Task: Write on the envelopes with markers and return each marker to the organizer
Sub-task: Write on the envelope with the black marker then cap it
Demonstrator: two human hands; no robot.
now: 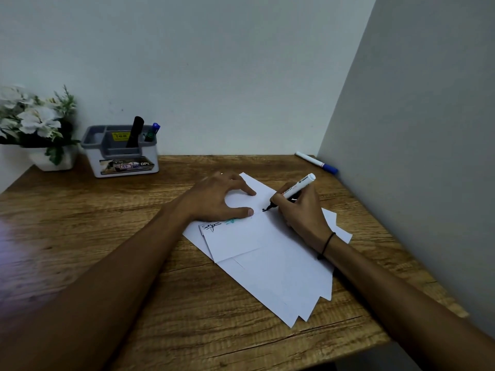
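Several white envelopes (270,261) lie fanned on the wooden table, some with black and green writing on them. My right hand (302,212) grips a white marker (293,190) whose black tip touches the top envelope, where a short black mark shows. Pressing flat on the envelopes with fingers spread is my left hand (219,199). At the back left stands a grey organizer (122,151) holding a black marker (135,131) and a blue-capped marker (153,131).
A blue-capped white marker (316,162) lies at the back right corner by the side wall (415,156). White flowers in a white pot (40,129) stand left of the organizer. The table's front edge (348,352) is near on the right.
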